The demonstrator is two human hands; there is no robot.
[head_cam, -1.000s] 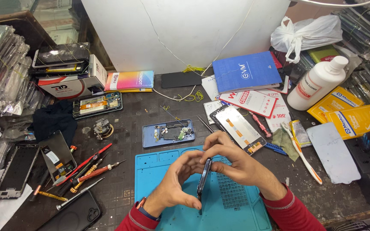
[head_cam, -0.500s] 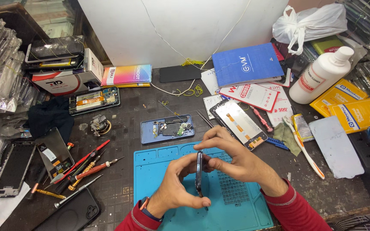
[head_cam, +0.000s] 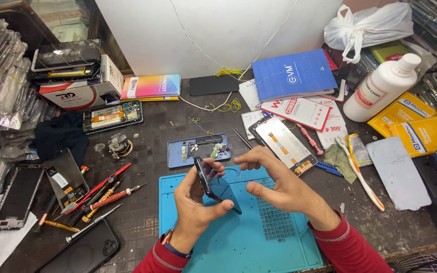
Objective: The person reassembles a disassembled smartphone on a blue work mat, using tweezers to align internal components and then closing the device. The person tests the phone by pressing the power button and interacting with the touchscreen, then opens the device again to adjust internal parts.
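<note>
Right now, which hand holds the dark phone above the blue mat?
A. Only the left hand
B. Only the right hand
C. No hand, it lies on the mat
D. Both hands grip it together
A: the left hand alone grips the dark phone over the blue mat, while the right hand hovers beside it with open fingers.

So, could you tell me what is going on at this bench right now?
A person in red sleeves holds a dark phone over a blue work mat. The left hand grips the phone, tilted on its edge, while the right hand hovers beside it with fingers spread. An opened blue phone back lies just beyond the mat, and screwdrivers lie to the left.
</note>
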